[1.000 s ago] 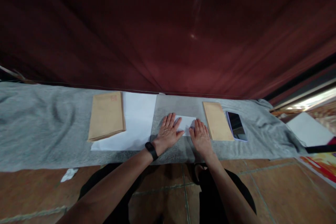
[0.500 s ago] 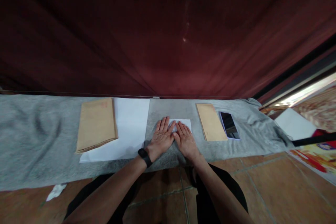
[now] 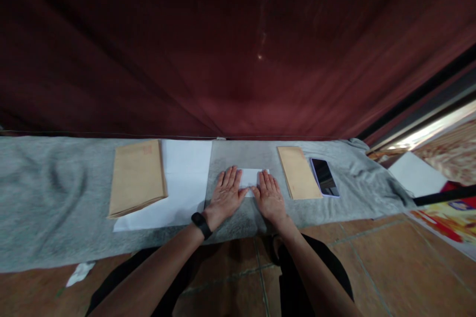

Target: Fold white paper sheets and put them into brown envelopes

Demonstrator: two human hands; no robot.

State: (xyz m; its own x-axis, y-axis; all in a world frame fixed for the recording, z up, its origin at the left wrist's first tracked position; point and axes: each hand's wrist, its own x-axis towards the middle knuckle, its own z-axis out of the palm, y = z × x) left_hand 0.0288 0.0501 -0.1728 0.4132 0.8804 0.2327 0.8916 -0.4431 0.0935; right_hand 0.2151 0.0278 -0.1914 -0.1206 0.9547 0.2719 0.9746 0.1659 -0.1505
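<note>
A small folded white paper (image 3: 250,178) lies on the grey cloth in front of me. My left hand (image 3: 225,194) rests flat over its left end, fingers stretched forward, with a black band on the wrist. Over the right end lies my right hand (image 3: 270,198), also flat with its fingers out. The thumbs point toward each other near the paper's close edge, with a small gap between them. Both palms hide the ends of the paper.
Brown envelopes (image 3: 137,178) lie partly over large white sheets (image 3: 188,173) on the left. To the right are another brown envelope (image 3: 299,173) and a phone (image 3: 325,177). The grey cloth (image 3: 55,198) runs along a dark red upright surface (image 3: 238,84).
My hands have slid apart, the left one leftward and the right one rightward, baring the middle of the folded paper. Both remain flat.
</note>
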